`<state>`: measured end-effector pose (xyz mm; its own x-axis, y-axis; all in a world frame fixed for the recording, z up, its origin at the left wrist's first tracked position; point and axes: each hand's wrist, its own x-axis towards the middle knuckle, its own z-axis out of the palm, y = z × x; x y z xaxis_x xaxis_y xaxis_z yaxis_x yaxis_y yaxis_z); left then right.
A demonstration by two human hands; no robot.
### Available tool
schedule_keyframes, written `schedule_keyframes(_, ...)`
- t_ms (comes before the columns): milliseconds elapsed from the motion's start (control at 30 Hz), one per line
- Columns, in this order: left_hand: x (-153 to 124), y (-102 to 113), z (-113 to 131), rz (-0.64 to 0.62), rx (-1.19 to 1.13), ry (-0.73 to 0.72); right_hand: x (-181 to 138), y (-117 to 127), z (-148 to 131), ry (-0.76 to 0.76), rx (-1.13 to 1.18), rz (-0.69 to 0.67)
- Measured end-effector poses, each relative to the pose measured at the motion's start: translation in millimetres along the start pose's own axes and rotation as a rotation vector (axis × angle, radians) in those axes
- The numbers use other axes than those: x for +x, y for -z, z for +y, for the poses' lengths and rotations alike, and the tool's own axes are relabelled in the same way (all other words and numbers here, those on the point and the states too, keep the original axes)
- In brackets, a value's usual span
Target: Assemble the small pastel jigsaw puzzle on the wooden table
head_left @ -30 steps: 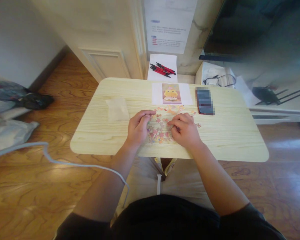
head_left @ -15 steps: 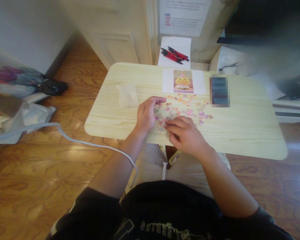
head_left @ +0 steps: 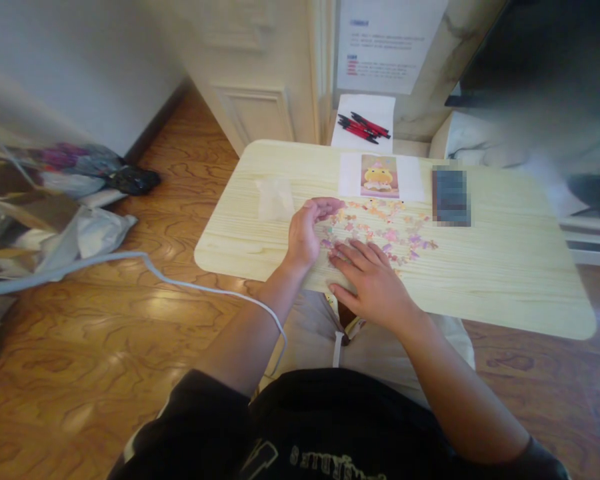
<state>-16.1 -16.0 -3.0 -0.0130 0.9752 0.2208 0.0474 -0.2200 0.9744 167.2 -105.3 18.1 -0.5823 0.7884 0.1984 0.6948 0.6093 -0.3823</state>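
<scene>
Small pastel jigsaw puzzle pieces (head_left: pixel 391 235) lie scattered over the middle of the pale wooden table (head_left: pixel 500 267). My left hand (head_left: pixel 307 230) rests on its edge at the left side of the pieces, fingers stretched and curving round them, with nothing in it. Over the near pieces my right hand (head_left: pixel 373 280) lies palm down with its fingers spread; any pieces beneath it are hidden. Just beyond the pieces is a printed picture (head_left: pixel 380 177) of a yellow cartoon figure on a white sheet.
A pixelated dark rectangular object (head_left: pixel 451 195) lies right of the picture. A translucent plastic bag (head_left: pixel 275 199) is on the table's left. Several red-and-black pens (head_left: pixel 364 127) rest on paper behind the table. A pale cable (head_left: pixel 205 289) crosses my left forearm.
My right hand's fingers have gone from curled to spread flat over the pieces. My left hand stays beside them. The whole view has shifted slightly, so everything sits lower and further right.
</scene>
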Motion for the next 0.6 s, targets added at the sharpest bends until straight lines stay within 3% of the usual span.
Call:
schedule_keyframes(267, -1.0, -0.1, 1.2, 0.002, 0.100, -0.027, 2.5, -5.7, -2.4, -0.023, -0.025, 0.021)
schedule_keyframes(500, 0.2, 2.2, 8.7, -0.123, 0.280, -0.119, 0.9, -6.2, 1.6, -0.012, -0.021, 0.060)
schedule_keyframes(600, 0.4, 1.9, 10.2, -0.103, 0.349, -0.110, -0.1, -7.4, 2.2, -0.024, 0.000, 0.080)
